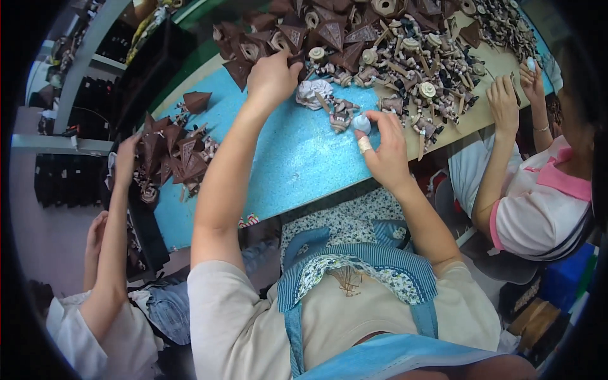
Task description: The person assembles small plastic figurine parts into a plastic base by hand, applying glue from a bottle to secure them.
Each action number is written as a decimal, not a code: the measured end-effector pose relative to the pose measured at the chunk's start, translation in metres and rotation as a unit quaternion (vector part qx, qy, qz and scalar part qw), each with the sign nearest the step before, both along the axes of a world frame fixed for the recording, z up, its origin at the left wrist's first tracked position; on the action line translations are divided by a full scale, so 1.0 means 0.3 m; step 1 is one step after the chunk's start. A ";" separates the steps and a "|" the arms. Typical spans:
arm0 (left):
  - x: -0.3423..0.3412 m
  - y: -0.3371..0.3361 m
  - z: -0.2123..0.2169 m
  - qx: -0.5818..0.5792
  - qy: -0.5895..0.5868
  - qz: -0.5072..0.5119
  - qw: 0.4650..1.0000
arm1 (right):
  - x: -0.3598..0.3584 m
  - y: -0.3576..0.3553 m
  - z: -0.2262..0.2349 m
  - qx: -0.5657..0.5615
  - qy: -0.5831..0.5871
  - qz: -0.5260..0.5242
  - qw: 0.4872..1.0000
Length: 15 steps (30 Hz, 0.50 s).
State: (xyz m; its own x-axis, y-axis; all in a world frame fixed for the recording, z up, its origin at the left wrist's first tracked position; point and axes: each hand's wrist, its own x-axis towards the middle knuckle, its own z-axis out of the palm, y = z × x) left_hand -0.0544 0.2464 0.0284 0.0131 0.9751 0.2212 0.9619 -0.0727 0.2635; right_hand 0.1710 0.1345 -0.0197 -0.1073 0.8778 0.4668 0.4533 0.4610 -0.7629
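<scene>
From where I stood, much was hard to read. The person's left hand (272,77) reached far across the blue desk (297,158) into the heap of dark brown cone pieces (285,35); its fingers were curled down among them, and I could not tell whether its grip had closed on anything, since the fingertips were buried in the pile. The right hand (385,149) was plainer: thumb and forefinger pinched a small pale round piece (361,123), held just above the desk edge of the heap, near a crumpled white cloth (313,92). A tan bandage (365,145) wrapped one finger. The piece was too small and blurred to show any long axis or which way it pointed; it looked roughly round.

Beyond lay a jumble of tan spool-topped wooden figures (418,69), their shapes running together. At the left a neighbour's arm (114,221) stretched toward a second pile of brown cones (174,152), the hand partly lost among them. At the right another worker's hands (506,101) were busy at the desk's far corner, what they held being unclear.
</scene>
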 end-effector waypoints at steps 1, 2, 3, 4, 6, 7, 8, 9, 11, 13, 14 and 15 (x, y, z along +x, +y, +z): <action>0.007 -0.015 0.015 -0.007 -0.024 -0.002 1.000 | 0.005 -0.003 -0.004 -0.005 0.006 0.000 1.000; 0.021 -0.037 0.037 -0.018 -0.049 -0.007 0.999 | 0.015 -0.008 -0.004 -0.001 0.009 -0.004 1.000; 0.028 -0.069 0.059 -0.016 -0.047 -0.009 0.999 | 0.022 -0.012 -0.003 0.000 0.029 0.003 1.000; 0.046 -0.122 0.110 -0.002 -0.036 -0.005 0.999 | 0.031 -0.021 -0.001 -0.001 0.052 0.009 0.999; 0.050 -0.237 0.181 0.009 0.002 -0.006 1.000 | 0.050 -0.036 0.021 0.000 0.079 0.014 0.997; 0.048 -0.288 0.193 0.006 0.028 -0.015 0.999 | 0.059 -0.041 0.022 0.002 0.101 0.018 0.995; 0.046 -0.343 0.190 0.003 0.032 -0.013 0.999 | 0.061 -0.040 0.011 -0.002 0.105 0.020 0.994; 0.044 -0.397 0.182 -0.027 0.051 -0.022 0.998 | 0.069 -0.037 -0.004 -0.018 0.128 0.019 0.991; 0.040 -0.499 0.148 -0.062 0.072 -0.023 0.995 | 0.080 -0.032 -0.016 -0.043 0.154 0.025 0.987; 0.063 -0.566 0.066 -0.054 0.044 -0.078 0.995 | 0.086 -0.027 -0.001 -0.081 0.192 0.052 0.977; 0.064 -0.577 0.031 -0.058 0.041 -0.076 0.995 | 0.091 -0.025 0.009 -0.113 0.228 0.075 0.964; 0.063 -0.586 -0.001 -0.016 -0.001 -0.080 0.997 | 0.102 -0.026 0.017 -0.133 0.222 0.082 0.963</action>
